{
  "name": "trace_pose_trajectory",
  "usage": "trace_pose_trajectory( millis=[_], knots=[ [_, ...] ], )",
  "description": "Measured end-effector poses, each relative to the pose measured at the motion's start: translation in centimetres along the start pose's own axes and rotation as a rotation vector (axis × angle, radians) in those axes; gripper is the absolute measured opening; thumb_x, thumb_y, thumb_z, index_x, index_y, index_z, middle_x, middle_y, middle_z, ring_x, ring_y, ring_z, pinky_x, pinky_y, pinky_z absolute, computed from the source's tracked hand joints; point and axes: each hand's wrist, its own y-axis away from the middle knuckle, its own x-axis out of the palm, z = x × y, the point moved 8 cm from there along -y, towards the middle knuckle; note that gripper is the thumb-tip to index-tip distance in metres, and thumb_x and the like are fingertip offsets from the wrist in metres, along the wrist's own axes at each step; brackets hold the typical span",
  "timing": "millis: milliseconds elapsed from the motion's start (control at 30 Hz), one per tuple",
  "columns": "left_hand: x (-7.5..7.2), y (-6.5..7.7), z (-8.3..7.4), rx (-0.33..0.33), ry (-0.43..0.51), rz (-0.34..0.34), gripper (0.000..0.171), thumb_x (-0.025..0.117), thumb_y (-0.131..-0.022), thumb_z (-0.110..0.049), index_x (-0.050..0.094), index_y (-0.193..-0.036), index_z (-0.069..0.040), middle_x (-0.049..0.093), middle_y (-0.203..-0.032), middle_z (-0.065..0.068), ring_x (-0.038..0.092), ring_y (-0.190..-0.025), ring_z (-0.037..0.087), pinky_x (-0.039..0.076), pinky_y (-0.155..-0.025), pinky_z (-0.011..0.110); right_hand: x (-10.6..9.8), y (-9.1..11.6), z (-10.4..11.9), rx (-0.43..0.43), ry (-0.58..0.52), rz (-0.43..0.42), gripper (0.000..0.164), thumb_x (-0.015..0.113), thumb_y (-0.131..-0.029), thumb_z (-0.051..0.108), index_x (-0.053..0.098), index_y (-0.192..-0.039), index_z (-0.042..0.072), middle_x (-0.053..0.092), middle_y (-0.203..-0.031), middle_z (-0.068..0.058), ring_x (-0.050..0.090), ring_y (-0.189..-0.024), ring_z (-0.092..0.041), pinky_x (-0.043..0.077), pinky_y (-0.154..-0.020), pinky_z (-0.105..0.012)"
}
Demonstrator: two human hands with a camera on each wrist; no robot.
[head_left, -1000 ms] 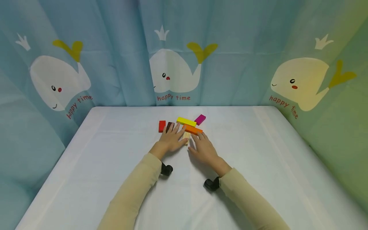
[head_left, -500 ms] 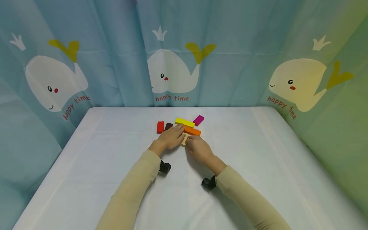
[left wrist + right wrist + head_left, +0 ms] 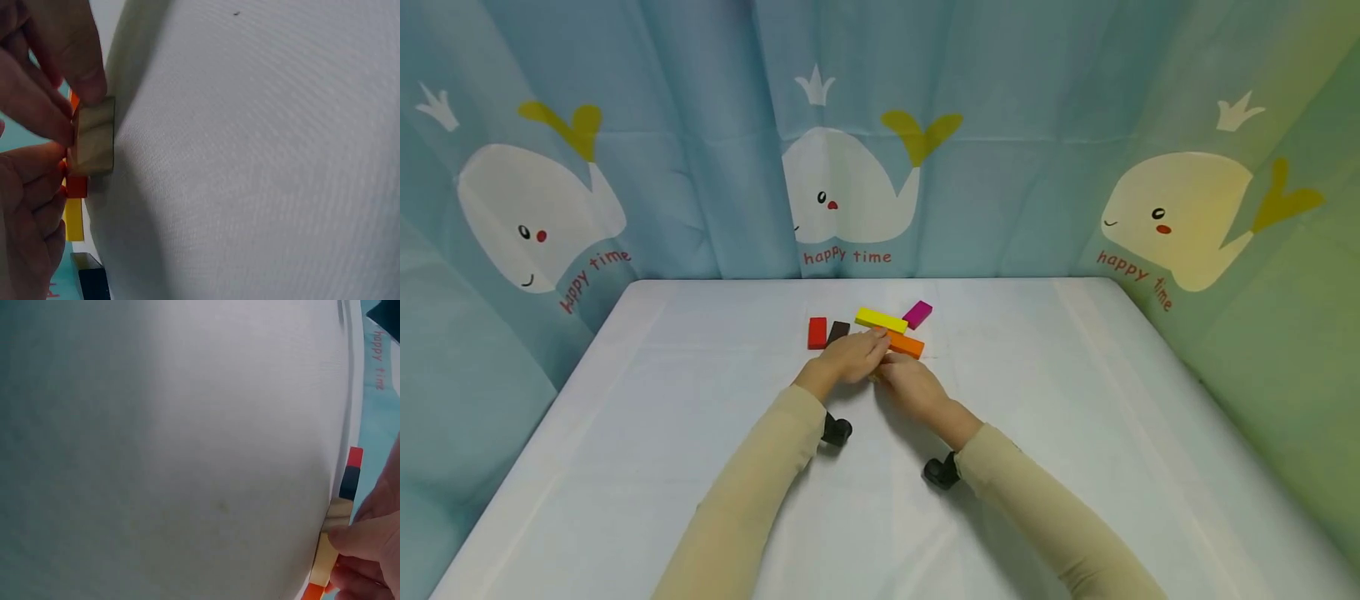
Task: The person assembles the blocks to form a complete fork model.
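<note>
Plain wooden blocks lie side by side on the table, mostly hidden under the hands in the head view. My right hand pinches one wooden block at its near end, thumb against it and fingers curled behind. From the left, my left hand reaches over the wood with fingers extended, their tips right at the blocks. An orange block lies just beyond the fingertips, with a yellow block behind it. The two hands overlap in the head view.
A red block and a dark block lie left of the hands. A magenta block is at the back right of the yellow one. The white-covered table meets a blue whale-print curtain behind.
My right hand has moved left and its fingers have curled onto the wood. My left hand has shifted slightly right, and the hands now cover most of the wooden blocks.
</note>
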Motion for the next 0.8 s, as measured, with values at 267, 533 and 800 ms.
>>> trace_pose_trajectory(
  millis=[267, 533, 800],
  knots=[
    [-0.2, -0.2, -0.1, -0.024, -0.004, 0.012, 0.053, 0.02, -0.1, -0.039, 0.03, -0.144, -0.01, 0.029, -0.147, 0.003, 0.025, -0.134, 0.02, 0.017, -0.109, 0.034, 0.2, -0.3, 0.2, -0.024, 0.069, 0.012, 0.014, 0.063, -0.086, 0.005, 0.069, -0.098, 0.0, 0.062, -0.093, -0.01, 0.06, -0.089, -0.024, 0.049, -0.081, -0.033],
    [-0.3, 0.1, 0.0, -0.007, 0.012, -0.001, 0.054, 0.02, -0.1, -0.038, 0.03, -0.144, -0.008, 0.029, -0.147, 0.004, 0.027, -0.134, 0.022, 0.019, -0.108, 0.034, -0.2, 0.2, 0.5, -0.03, 0.053, 0.037, 0.013, 0.066, -0.083, 0.005, 0.069, -0.093, -0.003, 0.064, -0.09, -0.011, 0.061, -0.085, -0.023, 0.05, -0.078, -0.033],
    [0.2, 0.7, 0.0, 0.0, 0.041, 0.0, 0.054, 0.019, -0.1, -0.039, 0.029, -0.144, -0.008, 0.027, -0.147, 0.003, 0.024, -0.135, 0.021, 0.017, -0.109, 0.033, 0.2, 1.2, 0.8, -0.046, 0.101, 0.094, 0.006, 0.068, -0.081, 0.001, 0.07, -0.086, 0.0, 0.065, -0.086, -0.009, 0.062, -0.079, -0.021, 0.051, -0.075, -0.032]
  ],
)
